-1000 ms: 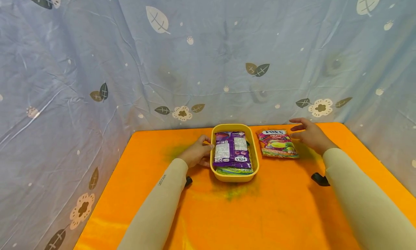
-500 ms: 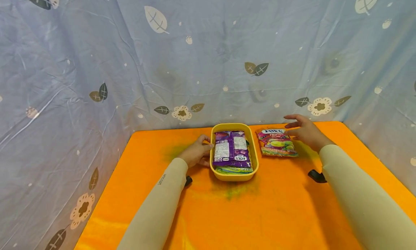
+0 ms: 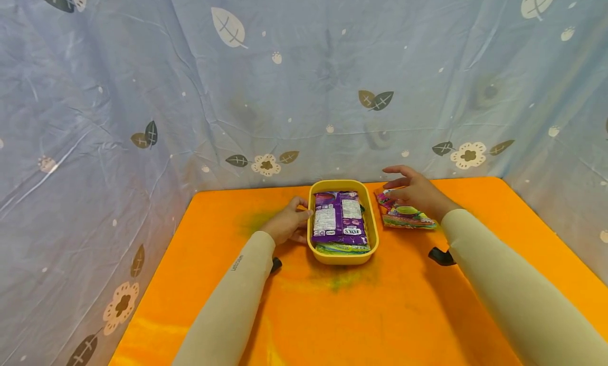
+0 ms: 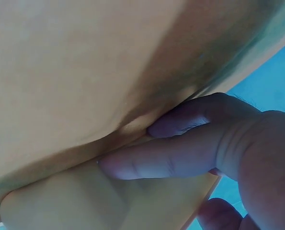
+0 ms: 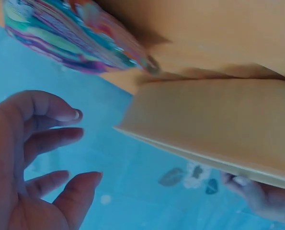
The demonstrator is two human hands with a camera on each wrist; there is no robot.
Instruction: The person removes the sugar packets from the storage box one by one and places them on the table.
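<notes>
A yellow rectangular tub (image 3: pixel 343 259) stands near the back edge of the table. Inside it lies a purple Fox's candy bag (image 3: pixel 336 218) on top of a green-yellow bag (image 3: pixel 343 248). My left hand (image 3: pixel 288 223) touches the tub's left side; in the left wrist view its straight fingers (image 4: pixel 166 155) lie along the tub wall (image 4: pixel 75 201). To the right of the tub, a red Fox's Fruits candy bag (image 3: pixel 406 221) lies flat. Over its upper part hangs my right hand (image 3: pixel 415 191), fingers spread and loosely bent, holding nothing in the right wrist view.
An orange cloth covers the table (image 3: pixel 342 318). A pale blue patterned curtain (image 3: pixel 304 91) rises directly behind and on both sides of it. Black straps (image 3: pixel 442 256) show beneath the wrists.
My right hand has moved left, from the right edge of the red candy bag to over its upper part. The left hand, the tub and the bags have stayed in place.
</notes>
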